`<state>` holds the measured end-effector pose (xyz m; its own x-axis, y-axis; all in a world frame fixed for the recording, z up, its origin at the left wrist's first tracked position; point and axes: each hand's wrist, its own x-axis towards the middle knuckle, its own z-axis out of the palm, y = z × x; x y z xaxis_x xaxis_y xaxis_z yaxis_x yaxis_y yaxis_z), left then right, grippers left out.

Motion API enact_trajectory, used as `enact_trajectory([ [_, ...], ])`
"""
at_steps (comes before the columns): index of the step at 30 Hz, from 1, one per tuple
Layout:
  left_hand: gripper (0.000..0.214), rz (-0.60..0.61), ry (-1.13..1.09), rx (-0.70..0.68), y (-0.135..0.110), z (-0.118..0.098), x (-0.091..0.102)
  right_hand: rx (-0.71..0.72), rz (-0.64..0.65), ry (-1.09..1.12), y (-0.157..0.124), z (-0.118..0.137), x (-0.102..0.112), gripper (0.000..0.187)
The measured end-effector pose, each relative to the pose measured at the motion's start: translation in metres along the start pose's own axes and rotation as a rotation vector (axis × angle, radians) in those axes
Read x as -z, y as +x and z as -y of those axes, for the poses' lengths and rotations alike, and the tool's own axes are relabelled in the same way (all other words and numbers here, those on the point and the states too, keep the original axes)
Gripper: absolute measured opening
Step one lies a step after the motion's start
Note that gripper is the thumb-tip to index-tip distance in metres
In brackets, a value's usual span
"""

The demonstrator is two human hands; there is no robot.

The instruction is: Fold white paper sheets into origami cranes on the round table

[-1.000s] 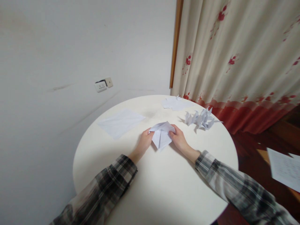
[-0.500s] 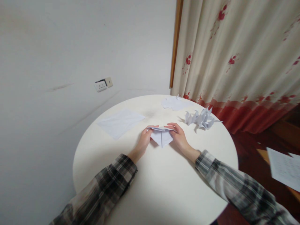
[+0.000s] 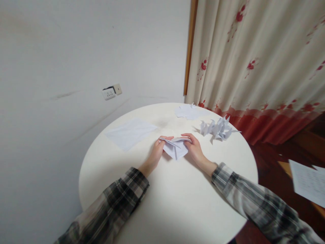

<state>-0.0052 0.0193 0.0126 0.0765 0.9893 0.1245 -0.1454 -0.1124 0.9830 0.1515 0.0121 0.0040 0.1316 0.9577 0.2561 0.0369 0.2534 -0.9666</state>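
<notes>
White folded paper is being held over the bench, about equally near each hand. The left hand's grip is pinching one end, the right hand's the other. Its long edge is running sideways across the bench.

White wall, scuffed; socket plate. Brown wooden trim, vertical. Cream curtain, red floral sprays, red lower band. White table, rounded. Floor, dark reddish.
</notes>
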Motion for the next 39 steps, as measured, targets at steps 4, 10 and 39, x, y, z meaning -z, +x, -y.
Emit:
enact_trajectory([
  [4, 0.019, -0.030, 0.033, -0.027, 0.002, 0.004, 0.001, -0.014, 0.005, 0.013, 0.001, -0.001, 0.000, 0.033],
  [10, 0.022, -0.080, -0.091, 0.005, 0.005, 0.009, 0.002, 0.032, 0.048, 0.009, -0.001, 0.002, 0.003, 0.028],
  [39, 0.025, -0.140, -0.376, 0.167, 0.003, -0.004, -0.001, 0.034, 0.028, 0.176, -0.004, 0.011, 0.003, 0.021],
])
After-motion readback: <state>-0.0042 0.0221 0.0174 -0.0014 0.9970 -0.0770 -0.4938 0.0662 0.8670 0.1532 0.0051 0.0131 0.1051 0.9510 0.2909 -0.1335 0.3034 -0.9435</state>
